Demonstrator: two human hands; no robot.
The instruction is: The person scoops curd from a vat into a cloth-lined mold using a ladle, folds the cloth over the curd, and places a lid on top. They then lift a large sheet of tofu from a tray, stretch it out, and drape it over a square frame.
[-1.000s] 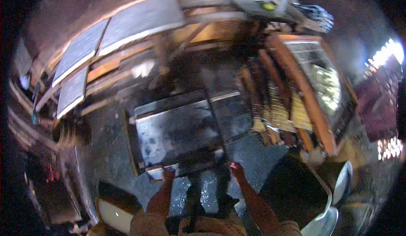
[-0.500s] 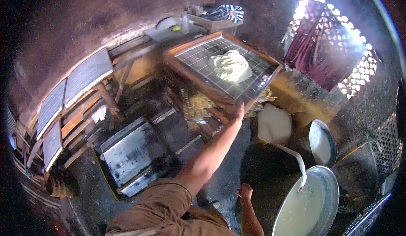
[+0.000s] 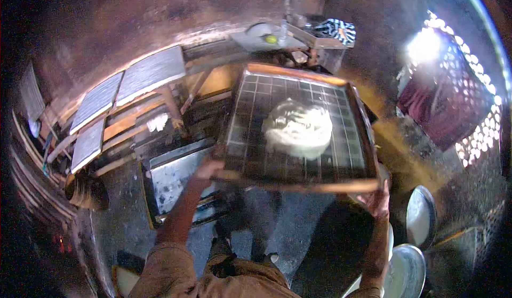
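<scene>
Wooden-framed tray (image 3: 298, 180) between both raised hands

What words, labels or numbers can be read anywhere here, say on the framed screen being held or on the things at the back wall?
There is no readable text in this view.
The wooden-framed mesh screen, held by the left hand and right hand, bears only a white lump, no lettering.
The striped cloth on the back shelf shows a pattern, not words.
The grey panels by the wall show no marks, as far as the blur allows.
</scene>
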